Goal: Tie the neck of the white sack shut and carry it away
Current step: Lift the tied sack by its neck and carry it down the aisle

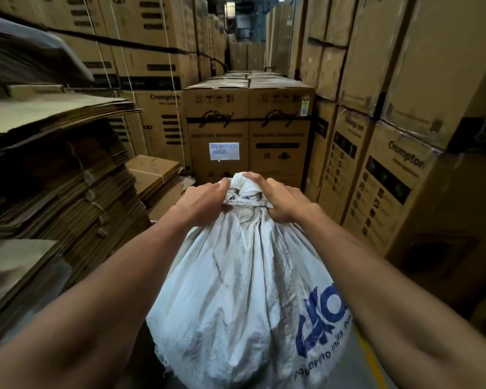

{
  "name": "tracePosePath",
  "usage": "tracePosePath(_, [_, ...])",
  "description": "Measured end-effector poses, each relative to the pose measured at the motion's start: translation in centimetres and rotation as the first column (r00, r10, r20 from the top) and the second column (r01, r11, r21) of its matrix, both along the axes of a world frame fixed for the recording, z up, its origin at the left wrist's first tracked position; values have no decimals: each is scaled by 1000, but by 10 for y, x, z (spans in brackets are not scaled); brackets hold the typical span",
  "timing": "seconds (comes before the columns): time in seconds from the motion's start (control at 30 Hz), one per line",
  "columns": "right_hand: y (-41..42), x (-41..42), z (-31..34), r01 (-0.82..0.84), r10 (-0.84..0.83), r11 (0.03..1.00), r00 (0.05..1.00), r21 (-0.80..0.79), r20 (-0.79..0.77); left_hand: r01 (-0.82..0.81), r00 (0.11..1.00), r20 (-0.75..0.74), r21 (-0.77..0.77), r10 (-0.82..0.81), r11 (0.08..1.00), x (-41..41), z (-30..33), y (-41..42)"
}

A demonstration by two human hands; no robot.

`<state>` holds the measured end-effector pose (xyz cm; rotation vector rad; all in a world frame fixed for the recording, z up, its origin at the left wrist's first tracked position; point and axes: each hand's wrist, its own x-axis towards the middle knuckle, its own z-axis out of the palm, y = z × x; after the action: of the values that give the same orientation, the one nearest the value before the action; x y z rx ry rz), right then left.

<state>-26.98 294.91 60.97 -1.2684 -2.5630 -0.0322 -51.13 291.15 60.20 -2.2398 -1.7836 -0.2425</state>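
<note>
Warehouse aisle; both hands [201, 203] [285, 202] grip sack neck [243, 192].

The white sack [244, 290] is a full, rounded bag of woven cloth, creased and a little grimy, with blue printed lettering on its lower right side. It hangs or stands upright between the two forearms, its bulk below both hands. Its neck [246, 196] is gathered into a tight bunch between the left hand [201, 203] and the right hand [285, 203], which grip it from either side. A thin white tie [243, 200] appears to be wound round the neck, with a knob of cloth above it.
</note>
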Motion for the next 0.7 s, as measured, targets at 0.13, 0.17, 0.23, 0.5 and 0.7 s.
tracePosePath(0.13, [93,-27,-13,-21,21,1000,1000,-2,-7,-22,1000,6,-3,22,1000,-27,-14,90])
tracePosePath(0.17, [117,-33,-18,-27,27,1000,1000,-1,-8,-27,1000,1,-4,27,1000,-33,-17,112])
tracePosePath(0.23, [167,-47,-25,-34,34,999,999,2,-2,-40,999,-16,-1,40,999,-45,-21,158])
tracePosePath(0.5, [344,-91,-43,-62,62,997,998,-37,-3,-41,998,-39,-44,40,998,-90,-40,332])
tracePosePath(0.7, [457,-124,-60,-74,74,996,997,-45,0,-46,999,-2,-53,46,998,-129,-72,455])
